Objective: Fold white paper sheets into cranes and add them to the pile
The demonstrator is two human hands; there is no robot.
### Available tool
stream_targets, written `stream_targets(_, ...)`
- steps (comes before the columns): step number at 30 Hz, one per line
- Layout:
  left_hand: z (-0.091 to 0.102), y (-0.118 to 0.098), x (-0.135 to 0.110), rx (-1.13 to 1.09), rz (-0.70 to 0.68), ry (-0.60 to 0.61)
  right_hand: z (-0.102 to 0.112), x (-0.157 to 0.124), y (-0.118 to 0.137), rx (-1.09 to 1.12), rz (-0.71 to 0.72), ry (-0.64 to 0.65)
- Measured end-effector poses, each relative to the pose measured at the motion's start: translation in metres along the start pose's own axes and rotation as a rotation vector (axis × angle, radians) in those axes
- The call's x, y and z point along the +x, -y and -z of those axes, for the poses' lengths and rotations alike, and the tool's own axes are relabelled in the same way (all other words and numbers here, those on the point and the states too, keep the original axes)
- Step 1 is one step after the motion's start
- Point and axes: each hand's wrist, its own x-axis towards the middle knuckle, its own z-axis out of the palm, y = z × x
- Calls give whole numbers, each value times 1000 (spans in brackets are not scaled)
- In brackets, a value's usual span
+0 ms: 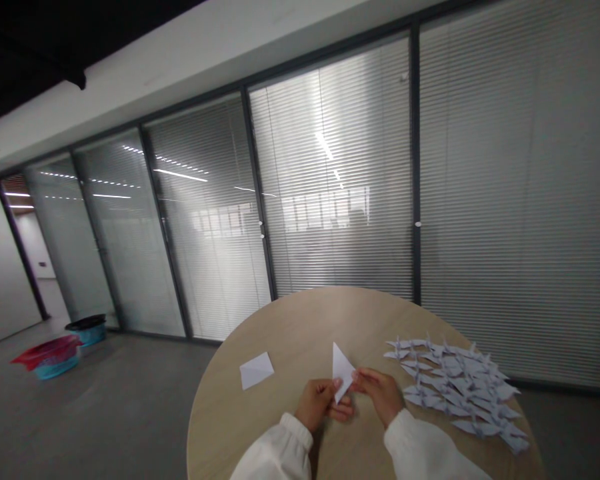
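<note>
A white sheet of paper (341, 371), folded into a triangle, is held up over the table between my two hands. My left hand (323, 402) pinches its lower left edge, the thumb on top and the other fingers curled beneath. At the right corner, the fingertips of my right hand (377, 390) are closed on the same paper. To the left lies a square of white paper (257, 371) with a diagonal crease, touched by neither hand. Many folded paper cranes (455, 383) stand grouped in rows to the right of my right hand.
The round wooden table (245, 433) fills the lower middle. Behind it runs a glass partition with blinds (340, 167). On the floor at the left stand a blue basin with a red liner (50, 357) and another with a black liner (87, 328).
</note>
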Motion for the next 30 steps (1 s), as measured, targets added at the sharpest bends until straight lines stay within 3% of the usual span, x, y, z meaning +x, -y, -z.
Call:
stream_targets(5, 0, 3, 0, -26, 44, 47, 0, 0, 2, 9, 2, -32)
stream_targets(12, -2, 2, -3, 40, 37, -17, 0, -2, 3, -23, 22, 7)
stream_targets(19, -2, 4, -2, -41, 58, 112, 5, 5, -7, 17, 19, -29)
stream_targets(30, -4, 6, -1, 68, 34, 29, 3, 4, -7, 71, 5, -28)
